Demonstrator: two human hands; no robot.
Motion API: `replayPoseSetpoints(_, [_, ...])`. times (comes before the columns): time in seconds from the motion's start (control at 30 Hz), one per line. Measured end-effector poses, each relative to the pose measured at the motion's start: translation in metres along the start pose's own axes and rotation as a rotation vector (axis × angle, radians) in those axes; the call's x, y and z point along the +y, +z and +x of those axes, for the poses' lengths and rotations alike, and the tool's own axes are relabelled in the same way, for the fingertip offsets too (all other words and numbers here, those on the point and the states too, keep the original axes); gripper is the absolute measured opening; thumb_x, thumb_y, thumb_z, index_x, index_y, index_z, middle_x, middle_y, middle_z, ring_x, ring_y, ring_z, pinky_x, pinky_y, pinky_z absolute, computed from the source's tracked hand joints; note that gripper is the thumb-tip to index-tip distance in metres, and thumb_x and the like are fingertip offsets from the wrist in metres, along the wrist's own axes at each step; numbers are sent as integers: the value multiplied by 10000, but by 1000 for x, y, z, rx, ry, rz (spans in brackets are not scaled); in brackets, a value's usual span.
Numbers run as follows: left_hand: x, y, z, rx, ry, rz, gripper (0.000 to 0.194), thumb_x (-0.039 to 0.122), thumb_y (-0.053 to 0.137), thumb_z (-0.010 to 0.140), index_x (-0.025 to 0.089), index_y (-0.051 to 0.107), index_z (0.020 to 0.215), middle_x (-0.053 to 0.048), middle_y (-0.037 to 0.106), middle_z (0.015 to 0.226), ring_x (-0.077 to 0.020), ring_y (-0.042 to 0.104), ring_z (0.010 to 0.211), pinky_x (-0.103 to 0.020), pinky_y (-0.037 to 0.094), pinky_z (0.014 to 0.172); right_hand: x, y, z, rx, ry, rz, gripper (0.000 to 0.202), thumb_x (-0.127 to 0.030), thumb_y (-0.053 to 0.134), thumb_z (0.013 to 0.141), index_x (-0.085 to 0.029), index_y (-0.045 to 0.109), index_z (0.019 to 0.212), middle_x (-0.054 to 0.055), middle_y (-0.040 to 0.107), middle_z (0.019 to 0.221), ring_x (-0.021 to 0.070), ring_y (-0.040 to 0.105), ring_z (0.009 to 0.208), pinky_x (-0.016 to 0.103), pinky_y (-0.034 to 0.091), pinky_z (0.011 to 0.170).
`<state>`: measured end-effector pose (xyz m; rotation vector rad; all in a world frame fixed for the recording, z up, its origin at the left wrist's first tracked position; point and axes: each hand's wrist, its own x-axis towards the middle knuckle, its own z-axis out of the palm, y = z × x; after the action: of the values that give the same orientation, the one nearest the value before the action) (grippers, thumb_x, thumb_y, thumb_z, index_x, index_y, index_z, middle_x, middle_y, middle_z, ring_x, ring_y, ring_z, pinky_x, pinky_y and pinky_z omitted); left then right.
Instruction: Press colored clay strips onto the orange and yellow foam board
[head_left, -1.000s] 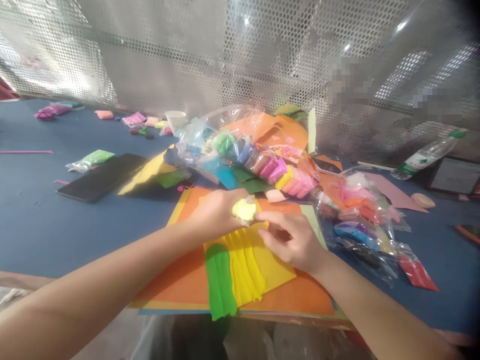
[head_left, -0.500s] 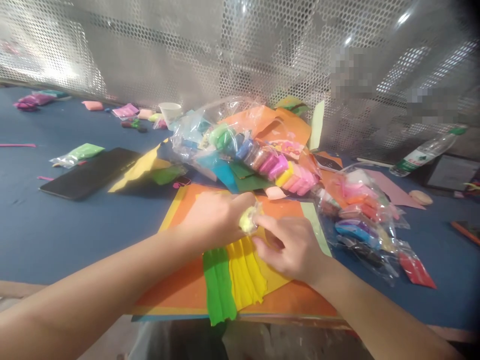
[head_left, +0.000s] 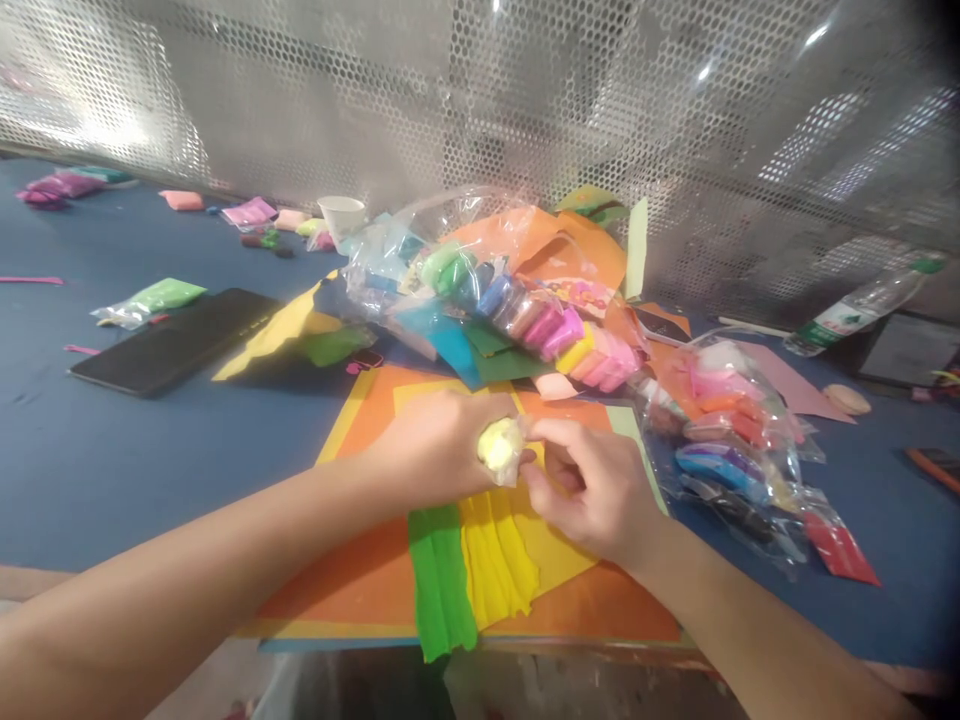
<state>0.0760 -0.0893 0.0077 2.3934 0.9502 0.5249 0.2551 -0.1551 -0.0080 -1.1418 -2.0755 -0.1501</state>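
Note:
A small pale yellow lump in a clear wrapper (head_left: pixel 501 447) is held in my left hand (head_left: pixel 450 440), whose fingers are wrapped round it. Close on its right, my right hand (head_left: pixel 592 485) has thumb and forefinger bent toward the wrapper's edge, nearly pinched; whether they grip it is too blurred to tell. Below the hands, a green ridged strip (head_left: pixel 442 580) lies beside a yellow ridged strip (head_left: pixel 499 565). Both rest on a stack of orange and yellow sheets (head_left: pixel 360 580), and their lower ends reach the front edge.
Behind the hands lie a clear bag of coloured clay packs (head_left: pixel 540 325) and blue and green paper. Another bag of packs (head_left: pixel 724 430) sits right. A black tablet-like slab (head_left: pixel 172 345) is at left, a white cup (head_left: pixel 341 220) behind, a bottle (head_left: pixel 855 310) far right.
The pale yellow lump now shows more fully between the hands, and my right hand has shifted slightly right and down. The view has moved slightly.

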Motion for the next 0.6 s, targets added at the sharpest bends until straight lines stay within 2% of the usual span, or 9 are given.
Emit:
replayPoseSetpoints(0.13, [1, -2, 0, -48, 25, -120, 157, 336, 612, 715, 184, 574, 715, 23, 602, 626, -93, 493, 539, -199, 305, 484, 1, -1, -2, -118, -41, 184, 136, -152, 529, 836, -216, 557, 953, -104, 443, 480, 70, 383, 402, 216, 323, 454])
replayPoseSetpoints(0.3, [-1, -3, 0, -49, 42, -92, 146, 329, 594, 710, 185, 579, 730, 18, 605, 628, -97, 497, 531, -201, 306, 471, 2, -1, -4, -143, -38, 249, 334, -113, 479, 831, -212, 544, 1144, -85, 530, 523, 77, 411, 397, 220, 332, 431])
replayPoseSetpoints(0.47, [-3, 3, 0, -32, 108, 84, 144, 334, 585, 723, 192, 597, 741, 9, 585, 581, -112, 506, 503, -221, 279, 466, -4, 2, -7, -172, -137, 120, 337, -143, 487, 803, -183, 583, 1124, -61, 579, 502, 101, 433, 391, 266, 291, 426])
replayPoseSetpoints(0.6, [-3, 6, -1, 80, 278, 303, 145, 314, 536, 786, 195, 598, 729, 6, 580, 571, -108, 474, 486, -249, 239, 473, -11, 2, -6, -203, -166, -110, 294, -171, 501, 782, -194, 644, 1037, -40, 585, 478, 109, 425, 365, 293, 224, 432])
